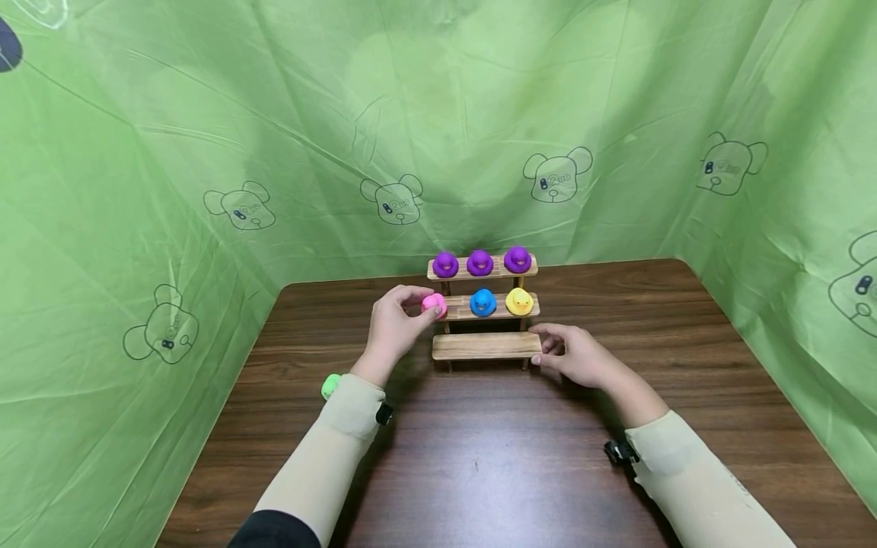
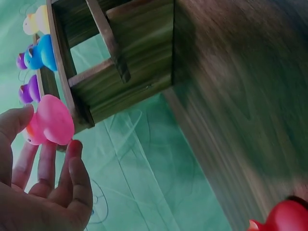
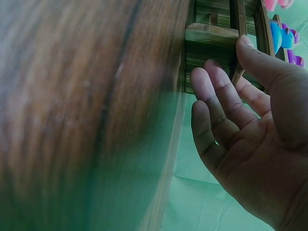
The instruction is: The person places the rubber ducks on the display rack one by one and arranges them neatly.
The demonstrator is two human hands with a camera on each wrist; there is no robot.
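My left hand (image 1: 397, 323) pinches a pink rubber duck (image 2: 54, 120) between thumb and fingers, at the left end of the middle step of a small three-step wooden display stand (image 1: 486, 346). Along that step sit a blue duck (image 1: 483, 303) and a yellow duck (image 1: 519, 302). Three purple ducks stand in a row on the top step, one of them a purple duck (image 1: 479, 263) in the middle. At the right end of the bare bottom step, my right hand (image 1: 575, 356) grips the stand's edge, thumb in front and fingers around the end.
A green duck (image 1: 331, 386) lies on the wooden table (image 1: 473, 472), partly behind my left sleeve. In the left wrist view a red duck (image 2: 287, 217) shows at the lower corner. Green cloth (image 1: 473, 114) hangs close behind the table and along both sides.
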